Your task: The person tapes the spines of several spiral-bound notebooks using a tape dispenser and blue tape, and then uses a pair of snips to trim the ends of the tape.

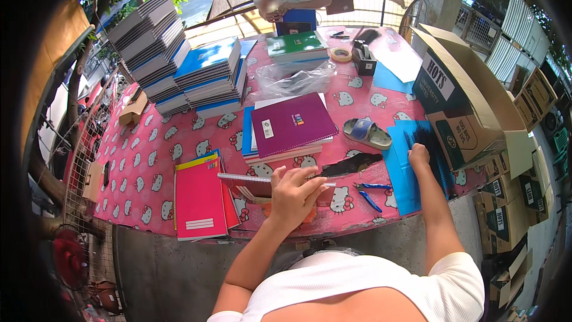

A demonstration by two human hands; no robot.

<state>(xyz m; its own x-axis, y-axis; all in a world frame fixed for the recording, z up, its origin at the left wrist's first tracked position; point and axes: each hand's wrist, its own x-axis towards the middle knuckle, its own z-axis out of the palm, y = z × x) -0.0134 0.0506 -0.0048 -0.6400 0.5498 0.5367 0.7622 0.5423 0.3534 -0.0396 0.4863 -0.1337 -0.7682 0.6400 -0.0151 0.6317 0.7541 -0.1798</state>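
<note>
Item one: our left hand (293, 194) is resting, fingers loosely curled, on a spiral notebook (271, 180) at the near edge of the desk (149, 161); we are pressing it down rather than gripping it. Its long axis is running left to right, the wire spine along the far side.

Item two: our right hand (418, 155) is closing its fingertips over the top edge of a stack of blue covers (411, 173), well to the right of the notebook.

Item three: two blue pens (372, 194) are lying between the hands, nearer the left one.

Item four: a purple notebook (293, 123) is sitting beyond, atop a pile.
</note>
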